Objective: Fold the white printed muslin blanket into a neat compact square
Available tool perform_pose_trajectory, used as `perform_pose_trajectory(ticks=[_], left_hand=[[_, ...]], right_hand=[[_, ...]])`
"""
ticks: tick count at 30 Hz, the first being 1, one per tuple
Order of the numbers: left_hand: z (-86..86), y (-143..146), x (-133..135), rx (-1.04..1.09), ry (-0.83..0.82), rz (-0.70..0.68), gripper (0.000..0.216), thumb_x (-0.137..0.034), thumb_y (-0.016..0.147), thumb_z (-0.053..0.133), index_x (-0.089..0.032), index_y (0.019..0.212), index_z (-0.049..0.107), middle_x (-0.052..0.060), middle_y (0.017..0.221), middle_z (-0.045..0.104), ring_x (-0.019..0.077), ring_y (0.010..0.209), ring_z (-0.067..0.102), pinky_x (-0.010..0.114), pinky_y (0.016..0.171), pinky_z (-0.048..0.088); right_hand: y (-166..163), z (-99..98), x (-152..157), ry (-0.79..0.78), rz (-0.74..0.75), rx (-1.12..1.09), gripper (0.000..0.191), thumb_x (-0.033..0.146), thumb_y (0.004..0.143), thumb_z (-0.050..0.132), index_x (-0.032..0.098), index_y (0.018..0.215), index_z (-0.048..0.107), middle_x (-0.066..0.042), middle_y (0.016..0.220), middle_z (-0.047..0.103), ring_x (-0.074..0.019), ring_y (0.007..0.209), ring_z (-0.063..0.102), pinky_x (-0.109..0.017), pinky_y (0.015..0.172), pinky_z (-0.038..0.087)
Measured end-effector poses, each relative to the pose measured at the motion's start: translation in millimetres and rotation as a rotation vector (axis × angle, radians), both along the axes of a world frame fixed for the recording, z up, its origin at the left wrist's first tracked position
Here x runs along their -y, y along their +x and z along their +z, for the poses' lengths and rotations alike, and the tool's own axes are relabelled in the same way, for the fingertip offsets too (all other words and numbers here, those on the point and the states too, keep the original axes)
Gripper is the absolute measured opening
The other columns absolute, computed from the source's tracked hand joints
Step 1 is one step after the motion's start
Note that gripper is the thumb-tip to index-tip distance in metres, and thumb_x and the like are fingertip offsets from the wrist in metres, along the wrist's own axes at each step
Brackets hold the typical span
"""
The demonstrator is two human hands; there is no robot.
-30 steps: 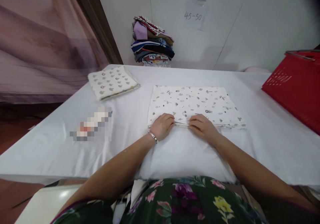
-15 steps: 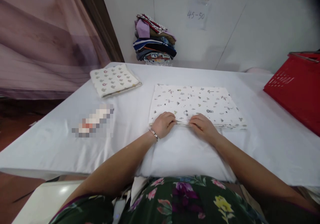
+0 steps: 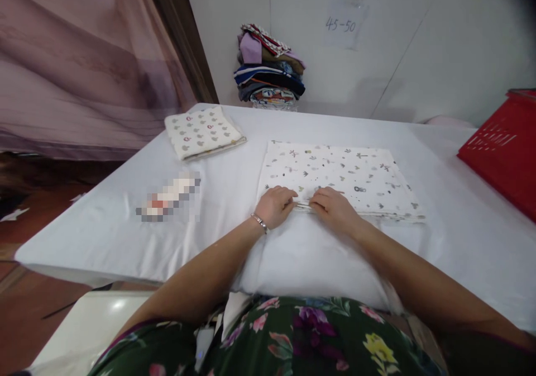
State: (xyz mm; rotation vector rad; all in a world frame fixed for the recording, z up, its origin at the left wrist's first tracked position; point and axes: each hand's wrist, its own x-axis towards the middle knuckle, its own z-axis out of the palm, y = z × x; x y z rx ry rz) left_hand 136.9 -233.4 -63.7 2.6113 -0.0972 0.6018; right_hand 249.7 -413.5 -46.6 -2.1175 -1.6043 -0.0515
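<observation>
A white cloth with small printed figures lies folded in a flat rectangle in front of me. Its near edge shows several layers. My left hand, with a bracelet at the wrist, pinches that edge left of its middle. Close beside it, my right hand pinches the same edge, fingertips curled over the layers. A small gap separates the two hands. The fingertips partly cover the edge they hold.
A second folded cloth lies at the back left of the white-covered table, with a blurred-out object nearer. A red basket stands at the right. Behind the table is a fabric pile; a pink curtain hangs left.
My right hand has slid left along the cloth's near edge, closer to my left hand. The whole view has shifted slightly, so things appear a little further right.
</observation>
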Motion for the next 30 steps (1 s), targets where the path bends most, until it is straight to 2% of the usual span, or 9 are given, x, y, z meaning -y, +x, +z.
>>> perform_pose_trajectory(ticks=[4,8,12,17,23,27,30], left_hand=[[1.9,-1,-5,-0.060,0.034,0.002,0.017,-0.029,0.085,0.051,-0.019,0.079,0.063,0.004,0.082,0.062,0.0171,0.080,0.054,0.034,0.077,0.044],[3.7,-3,-11,-0.102,0.044,0.000,0.018,-0.032,0.085,0.053,-0.019,0.084,0.065,0.005,0.086,0.062,0.0176,0.082,0.054,0.035,0.080,0.043],[4.7,-4,-16,-0.133,0.032,-0.012,0.020,-0.032,0.086,0.050,-0.020,0.085,0.066,0.004,0.087,0.062,0.0173,0.084,0.054,0.034,0.082,0.043],[6.6,-5,-17,-0.148,0.040,-0.012,0.024,-0.028,0.089,0.045,-0.019,0.082,0.066,0.004,0.084,0.063,0.0167,0.082,0.053,0.032,0.079,0.042],[9.3,-5,-17,-0.158,0.027,-0.009,0.024,-0.027,0.088,0.045,-0.018,0.077,0.064,0.004,0.080,0.062,0.0159,0.080,0.054,0.031,0.076,0.042],[8.6,-5,-18,-0.151,0.058,-0.041,0.023,-0.027,0.088,0.046,-0.019,0.077,0.064,0.003,0.080,0.062,0.0159,0.080,0.054,0.031,0.077,0.042],[8.3,-5,-19,-0.151,0.076,-0.049,0.025,-0.028,0.089,0.045,-0.019,0.076,0.064,0.003,0.080,0.062,0.0161,0.080,0.053,0.031,0.076,0.042]], right_hand=[[-5,-6.6,0,0.052,-0.014,-0.046,0.020,0.024,0.091,0.042,0.021,0.087,0.061,-0.006,0.089,0.061,-0.0199,0.085,0.052,-0.034,0.075,0.043],[-6,-12.3,4,0.073,-0.016,-0.034,0.019,0.025,0.091,0.044,0.021,0.091,0.062,-0.006,0.093,0.061,-0.0206,0.089,0.053,-0.035,0.078,0.043],[-5,-15.8,3,0.105,-0.042,-0.056,0.020,0.023,0.091,0.042,0.020,0.086,0.062,-0.006,0.091,0.061,-0.0200,0.087,0.053,-0.034,0.077,0.043],[-6,-18.2,4,0.164,-0.042,-0.054,0.017,0.022,0.091,0.043,0.020,0.084,0.058,-0.007,0.090,0.060,-0.0196,0.086,0.052,-0.034,0.076,0.043],[-6,-17.4,4,0.142,0.002,-0.004,0.020,0.023,0.092,0.041,0.020,0.086,0.059,-0.007,0.089,0.061,-0.0199,0.084,0.053,-0.035,0.075,0.042],[-6,-17.1,4,0.113,0.016,0.017,0.015,0.031,0.089,0.049,0.019,0.088,0.059,-0.008,0.092,0.061,-0.0203,0.086,0.053,-0.035,0.077,0.042],[-6,-17.9,5,0.112,0.014,0.014,0.013,0.029,0.089,0.050,0.019,0.088,0.059,-0.007,0.093,0.061,-0.0202,0.087,0.053,-0.034,0.077,0.042]])
